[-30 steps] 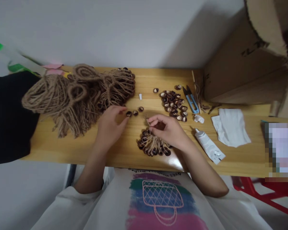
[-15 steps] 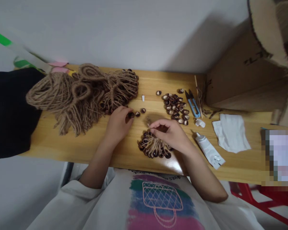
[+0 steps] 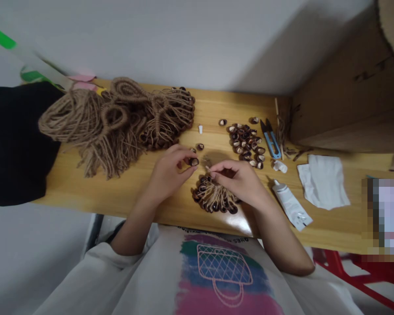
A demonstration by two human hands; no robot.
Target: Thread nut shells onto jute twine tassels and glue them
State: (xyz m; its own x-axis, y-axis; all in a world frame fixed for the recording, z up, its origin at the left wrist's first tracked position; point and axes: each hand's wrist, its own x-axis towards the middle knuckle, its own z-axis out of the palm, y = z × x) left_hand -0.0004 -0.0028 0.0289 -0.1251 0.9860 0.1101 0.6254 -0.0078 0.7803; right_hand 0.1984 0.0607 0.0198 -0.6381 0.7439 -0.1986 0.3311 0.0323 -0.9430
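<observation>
My left hand (image 3: 168, 171) pinches a dark brown half nut shell (image 3: 193, 162) between thumb and fingertips. Close to it, my right hand (image 3: 239, 180) has thumb and forefinger closed on the end of a strand of twine (image 3: 208, 169). Below the right hand lies a bundle of twine strands tipped with brown shells (image 3: 213, 199), partly covered by that hand. Just behind the left fingertips a loose shell (image 3: 200, 146) rests on the table, with another partly hidden beside it. Several more shells (image 3: 244, 142) lie in a cluster beyond the right hand.
Knotted jute cords with shells (image 3: 118, 118) cover the table's left. Blue-handled snips (image 3: 272, 140), a white tube (image 3: 290, 205) with its nozzle uncovered, a white cloth (image 3: 326, 181) and a cardboard box (image 3: 338, 96) stand or lie to the right. A small white cap (image 3: 200, 129) sits mid-table.
My left hand has moved right, bringing a shell off the table toward the twine end. My right hand stays pinched on the strand. The view has shifted slightly.
</observation>
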